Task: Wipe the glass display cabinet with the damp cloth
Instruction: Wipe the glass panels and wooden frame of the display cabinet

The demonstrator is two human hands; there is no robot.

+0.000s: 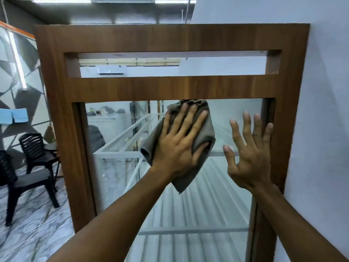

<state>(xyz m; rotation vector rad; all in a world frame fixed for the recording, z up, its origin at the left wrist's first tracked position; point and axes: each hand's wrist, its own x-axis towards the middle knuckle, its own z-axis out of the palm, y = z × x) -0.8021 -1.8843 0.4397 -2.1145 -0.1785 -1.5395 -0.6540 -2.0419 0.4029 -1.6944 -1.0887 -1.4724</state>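
Note:
A tall display cabinet with a brown wooden frame (170,87) and a glass front (179,208) fills the view. My left hand (179,144) presses a grey-brown cloth (205,127) flat against the upper part of the glass, fingers spread and straight, just under the frame's crossbar. My right hand (249,152) is beside it to the right, fingers spread, against or very near the glass by the right frame post. The cloth's lower corner hangs below my left wrist.
A white wall (324,110) adjoins the cabinet's right side. Two black plastic chairs (32,163) stand on the marble-patterned floor (37,224) at the left, with a white cable lying near them. Glass shelves show inside the cabinet.

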